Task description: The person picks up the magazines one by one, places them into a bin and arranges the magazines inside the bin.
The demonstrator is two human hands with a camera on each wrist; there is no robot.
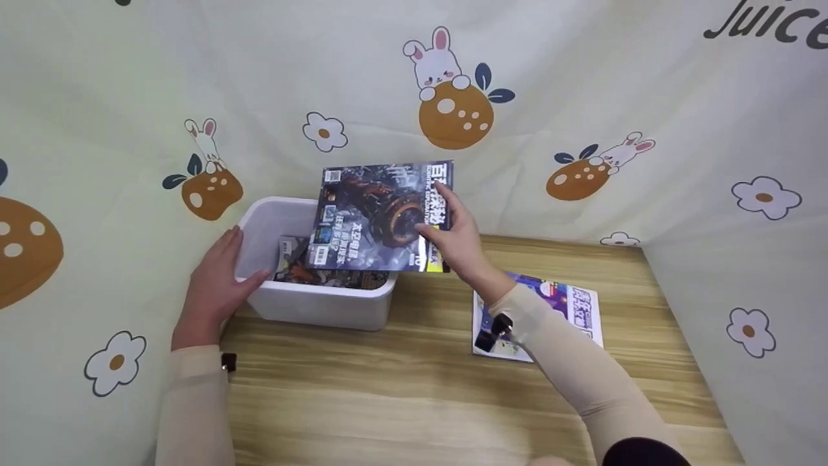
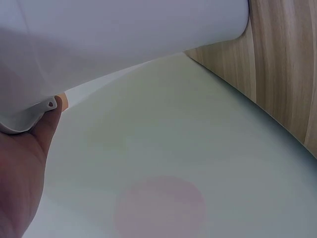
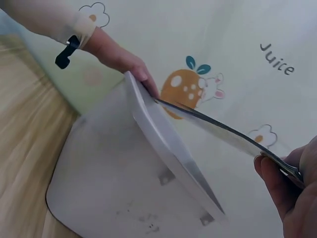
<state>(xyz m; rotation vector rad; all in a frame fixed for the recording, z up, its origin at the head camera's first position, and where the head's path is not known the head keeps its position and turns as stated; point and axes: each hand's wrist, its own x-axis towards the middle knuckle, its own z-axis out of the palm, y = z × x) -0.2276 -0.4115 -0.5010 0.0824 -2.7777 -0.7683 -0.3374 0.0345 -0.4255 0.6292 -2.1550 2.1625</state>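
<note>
In the head view, my right hand (image 1: 460,239) pinches a dark magazine (image 1: 372,217) by its right edge, thumb on the cover. The magazine hangs over the right part of a white plastic bin (image 1: 336,310). From the right wrist view it appears edge-on, above the rim of the bin (image 3: 99,163), between the right hand's (image 3: 297,183) thumb and fingers. My left hand (image 1: 217,285) grips the bin's left rim, with the thumb over the edge. Inside the bin lies another magazine (image 1: 294,259), partly covered by the held one.
A purple and white magazine (image 1: 537,349) lies on the wood-patterned floor (image 1: 401,388) to the right, partly hidden under the right forearm. Printed cloth walls (image 1: 362,77) with rabbits, oranges and flowers enclose the left, back and right sides.
</note>
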